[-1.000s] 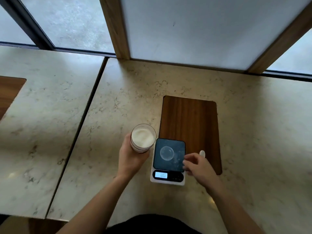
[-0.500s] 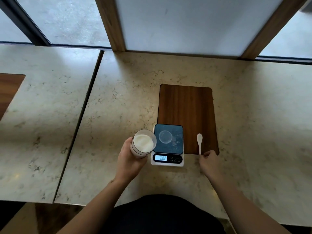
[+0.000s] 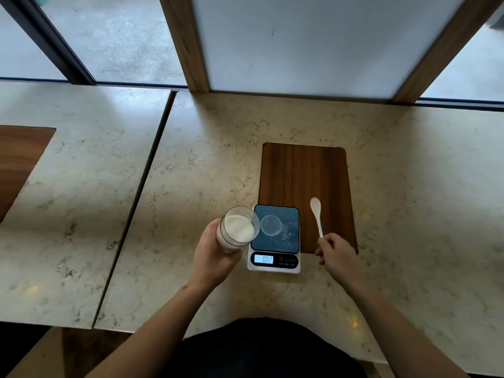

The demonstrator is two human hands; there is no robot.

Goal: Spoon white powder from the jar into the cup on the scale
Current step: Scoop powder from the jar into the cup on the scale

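Observation:
My left hand (image 3: 214, 257) grips a clear jar (image 3: 236, 229) of white powder, lifted and tilted toward the scale, its rim overlapping the scale's left edge. The small digital scale (image 3: 275, 259) has a dark blue platform and a lit display. A small clear cup (image 3: 270, 225) stands on the platform, with white specks scattered to its right. My right hand (image 3: 336, 255) pinches the handle end of a white spoon (image 3: 316, 215). The spoon's bowl points away from me over the wooden board, to the right of the scale.
The scale sits partly on a dark wooden board (image 3: 305, 181) set in the marble countertop (image 3: 207, 165). A seam (image 3: 136, 197) divides it from a second countertop on the left with another wooden inlay (image 3: 19, 159). Windows and wooden posts line the far edge.
My right hand left the scale's right side, moved right and took hold of the spoon's handle. The jar in my left hand tilted and came closer to the scale's left edge.

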